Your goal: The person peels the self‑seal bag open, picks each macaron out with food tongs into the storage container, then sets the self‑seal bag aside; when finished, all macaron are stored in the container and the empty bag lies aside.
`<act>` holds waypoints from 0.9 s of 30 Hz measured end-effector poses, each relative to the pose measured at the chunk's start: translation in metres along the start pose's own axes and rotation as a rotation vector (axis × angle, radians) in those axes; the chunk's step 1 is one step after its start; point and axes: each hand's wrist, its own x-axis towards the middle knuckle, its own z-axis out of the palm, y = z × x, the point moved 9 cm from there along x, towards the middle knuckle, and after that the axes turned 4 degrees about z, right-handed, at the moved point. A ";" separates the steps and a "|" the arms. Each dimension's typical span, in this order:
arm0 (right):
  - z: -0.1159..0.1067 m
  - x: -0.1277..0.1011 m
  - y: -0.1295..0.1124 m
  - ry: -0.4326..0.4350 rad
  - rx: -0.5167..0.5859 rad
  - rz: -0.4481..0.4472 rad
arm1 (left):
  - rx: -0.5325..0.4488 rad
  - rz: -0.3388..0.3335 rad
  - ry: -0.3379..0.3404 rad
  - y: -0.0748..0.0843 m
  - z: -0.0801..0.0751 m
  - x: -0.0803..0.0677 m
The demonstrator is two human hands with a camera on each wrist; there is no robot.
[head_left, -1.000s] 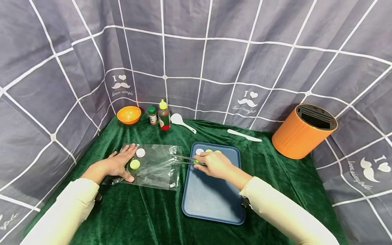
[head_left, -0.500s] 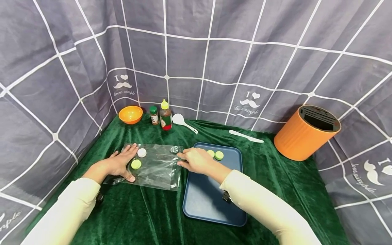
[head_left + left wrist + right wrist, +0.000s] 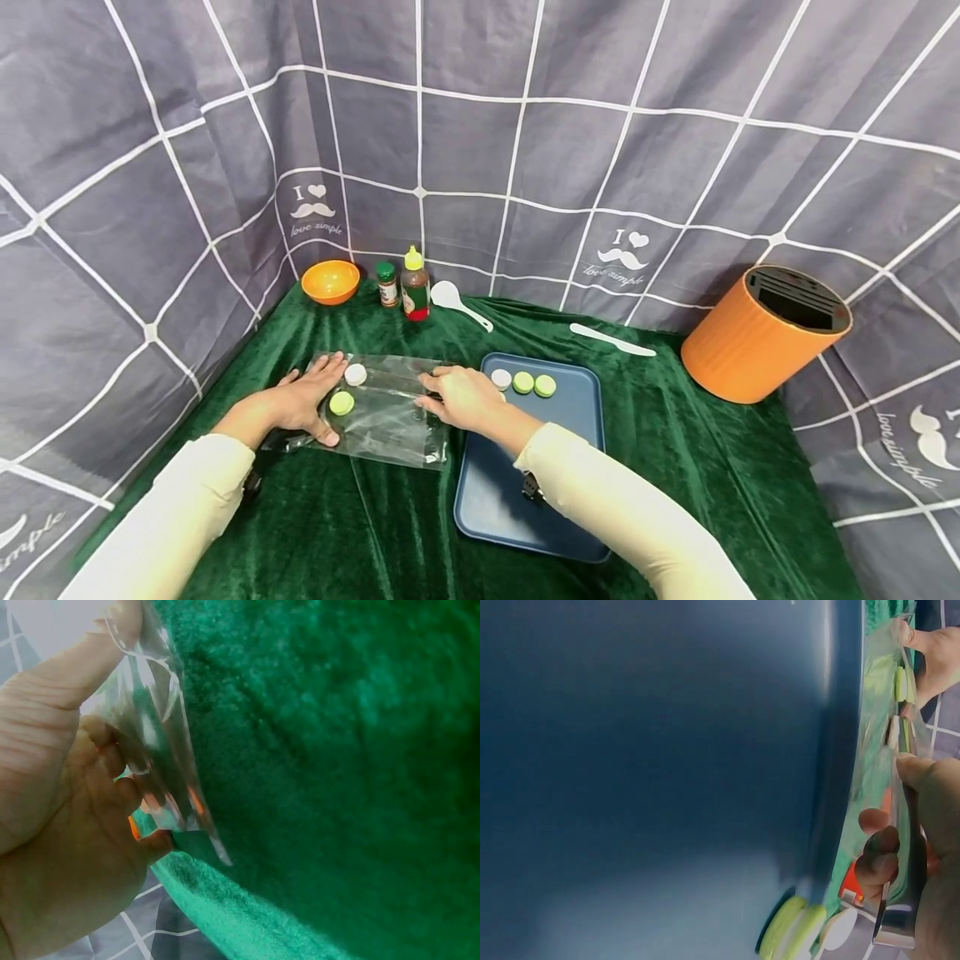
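On the left, my left hand rests spread over the closed-looking end of a clear plastic bag, thumb and fingers apart. A white macaron and a green macaron lie just beyond its fingers, within the bag. My right hand grips metal tongs, whose arms reach left into the bag toward the macarons. Whether the tips touch a macaron cannot be told. Under the right forearm is the blue tray, with a white macaron and green macarons along its far end.
Along the back stand an orange bowl, a green-capped spice jar and a yellow-capped sauce bottle. A white spoon and white knife lie nearby. An orange knife block leans back right on the green cloth.
My right hand has moved left from above the tray to the bag's mouth, carrying the tongs into the bag. The tray's macarons are uncovered. My left hand stays in place.
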 end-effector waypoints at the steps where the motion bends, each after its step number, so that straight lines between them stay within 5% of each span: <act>1: 0.000 0.001 0.000 0.002 0.002 0.006 | 0.002 -0.003 0.002 0.000 0.000 0.001; 9: 0.009 0.008 0.002 -0.018 -0.013 0.063 | -0.037 0.024 0.009 0.000 0.000 -0.001; 16: 0.013 0.013 -0.001 -0.029 -0.006 0.093 | 0.017 0.029 0.014 -0.024 0.007 0.014; 18: 0.013 0.013 -0.003 -0.023 -0.010 0.089 | -0.005 0.042 0.011 -0.019 0.006 0.011; 24: 0.011 0.010 -0.003 -0.015 -0.032 0.080 | 0.028 -0.003 -0.010 -0.028 0.008 0.016; 27: 0.009 0.008 -0.003 -0.008 -0.045 0.068 | 0.021 -0.014 -0.015 -0.021 0.005 0.012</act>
